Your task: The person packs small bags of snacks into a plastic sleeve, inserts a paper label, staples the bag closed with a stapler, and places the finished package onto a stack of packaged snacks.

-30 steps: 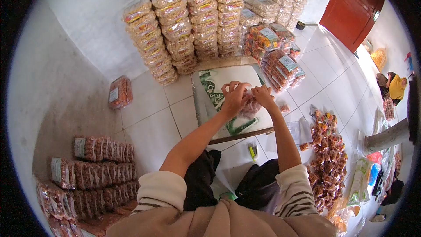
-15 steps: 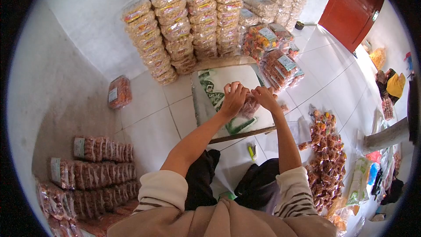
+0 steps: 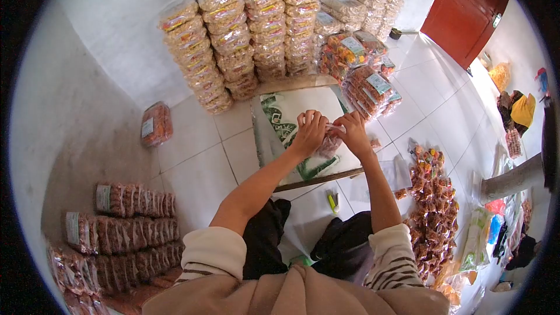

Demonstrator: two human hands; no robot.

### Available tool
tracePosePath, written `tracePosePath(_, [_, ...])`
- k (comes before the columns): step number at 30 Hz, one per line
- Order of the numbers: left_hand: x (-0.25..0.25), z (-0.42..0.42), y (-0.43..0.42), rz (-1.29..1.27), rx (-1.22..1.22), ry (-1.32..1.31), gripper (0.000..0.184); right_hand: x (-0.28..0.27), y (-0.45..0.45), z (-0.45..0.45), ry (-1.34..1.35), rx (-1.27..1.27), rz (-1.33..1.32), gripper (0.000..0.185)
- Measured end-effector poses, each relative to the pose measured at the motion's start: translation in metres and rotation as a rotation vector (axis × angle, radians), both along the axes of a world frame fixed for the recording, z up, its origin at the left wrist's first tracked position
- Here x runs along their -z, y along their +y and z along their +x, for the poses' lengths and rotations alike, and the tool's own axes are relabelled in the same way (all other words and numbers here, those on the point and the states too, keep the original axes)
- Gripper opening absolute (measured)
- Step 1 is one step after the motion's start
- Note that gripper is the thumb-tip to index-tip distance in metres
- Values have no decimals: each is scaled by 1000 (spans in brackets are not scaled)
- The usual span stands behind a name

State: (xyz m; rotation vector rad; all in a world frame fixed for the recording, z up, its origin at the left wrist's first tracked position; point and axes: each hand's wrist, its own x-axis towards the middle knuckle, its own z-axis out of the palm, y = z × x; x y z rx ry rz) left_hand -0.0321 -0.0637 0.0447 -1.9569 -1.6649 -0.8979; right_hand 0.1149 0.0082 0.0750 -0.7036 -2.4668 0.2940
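Observation:
Over a low table (image 3: 324, 102) covered with a green-and-white printed sheet, both hands grip the top of a clear plastic bag (image 3: 328, 147) with reddish-brown contents. My left hand (image 3: 310, 130) has its fingers curled on the left end of the bag's top edge. On the right end, my right hand (image 3: 353, 132) pinches the plastic with bent fingers. A pale strip of plastic stretches between the two hands. My wrists and fingers partly hide the bag.
Tall stacks of packed snack bags (image 3: 227, 35) stand behind the table. Filled packs (image 3: 370, 90) sit at its back right corner. Many small packets (image 3: 433, 210) lie on the floor to the right, bagged rows (image 3: 131, 224) at left. A green stapler-like tool (image 3: 333, 202) lies before the table.
The bag's top edge now shows as a narrow strip drawn between my hands. My right hand has turned slightly, its fingers more upright. The whole view has shifted a little.

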Motion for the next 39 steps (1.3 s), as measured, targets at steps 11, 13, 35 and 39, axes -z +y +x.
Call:
tracePosePath(11, [4, -13, 0, -132, 78, 21, 24, 9, -7, -3, -37, 110, 146, 9])
tracePosePath(13, [5, -15, 0, -175, 83, 21, 23, 13, -8, -6, -1, 137, 101, 10])
tracePosePath(35, [-11, -32, 27, -1090, -29, -350, 40, -2, -24, -6, 173, -2, 71, 16])
tracePosePath(39, [8, -35, 42, -1103, -31, -341, 42, -9, -27, 0, 109, -179, 164, 20])
